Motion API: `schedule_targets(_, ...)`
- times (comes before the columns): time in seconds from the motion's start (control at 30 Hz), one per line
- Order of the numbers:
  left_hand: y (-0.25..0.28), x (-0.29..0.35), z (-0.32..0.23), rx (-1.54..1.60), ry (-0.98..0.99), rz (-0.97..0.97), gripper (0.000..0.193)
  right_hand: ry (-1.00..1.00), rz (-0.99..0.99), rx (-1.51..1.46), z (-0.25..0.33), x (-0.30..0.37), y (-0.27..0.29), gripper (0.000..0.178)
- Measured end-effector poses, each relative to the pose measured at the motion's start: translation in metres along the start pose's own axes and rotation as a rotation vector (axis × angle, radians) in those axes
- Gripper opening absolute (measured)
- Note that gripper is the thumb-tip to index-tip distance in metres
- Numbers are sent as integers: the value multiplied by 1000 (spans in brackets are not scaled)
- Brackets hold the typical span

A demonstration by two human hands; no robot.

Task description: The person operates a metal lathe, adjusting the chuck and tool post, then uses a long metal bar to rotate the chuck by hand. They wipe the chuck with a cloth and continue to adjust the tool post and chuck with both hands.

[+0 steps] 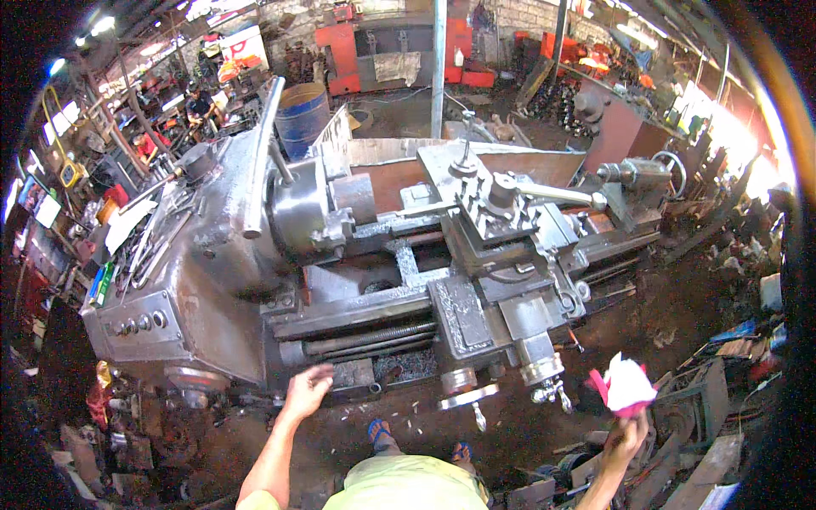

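Note:
A large metal lathe (212, 297) stretches across the view in front of me. In its chuck (302, 217) sits a short, thick cylindrical workpiece (353, 197), and a long bar (265, 161) stands up beside the chuck. The tool post (501, 195) with its lever is mounted on the carriage, to the right of the workpiece. My left hand (308, 391) is in the air before the lathe bed, holding nothing, its fingers stretched out to the right. Off to the right of the carriage handwheel (467, 397), my right hand (627, 435) grips a crumpled white and pink rag (627, 387).
Metal shavings (408, 365) lie in the lathe's tray. Hand tools (161, 246) rest on top of the headstock. Scrap metal and boards (705, 399) are piled at the right. A blue drum (303, 119) and a post (439, 68) stand behind; people sit at the far left.

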State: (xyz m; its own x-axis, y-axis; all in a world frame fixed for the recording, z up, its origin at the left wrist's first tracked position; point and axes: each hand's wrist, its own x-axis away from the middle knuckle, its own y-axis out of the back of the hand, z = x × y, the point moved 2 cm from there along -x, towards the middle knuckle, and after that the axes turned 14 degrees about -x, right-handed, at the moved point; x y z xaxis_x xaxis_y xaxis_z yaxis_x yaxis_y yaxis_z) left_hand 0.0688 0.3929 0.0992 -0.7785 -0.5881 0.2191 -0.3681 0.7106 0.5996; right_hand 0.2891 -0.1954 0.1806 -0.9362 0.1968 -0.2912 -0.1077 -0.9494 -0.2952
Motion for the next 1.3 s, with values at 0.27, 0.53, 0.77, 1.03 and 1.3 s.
schedule_targets(0.27, 164, -25, -158, 415, -583, -717, 25, -125, 257, -133, 14, -93, -281, 40)
schedule_targets(0.53, 189, -60, -276, -262, -1048, -669, 21, -252, 508, -151, -46, -113, -531, 32)
schedule_targets(0.77, 176, -77, -276, -234, -1065, -771, 10, -320, 590, 223, -118, -88, -634, 47)
schedule_targets(1.03, 180, -76, -278, -516, -1065, -748, 17, -364, 656, 347, -130, -74, -643, 95)
schedule_targets(1.3, 139, -95, -325, -904, -1076, -752, 17, -365, 650, 262, -158, -67, -653, 71)
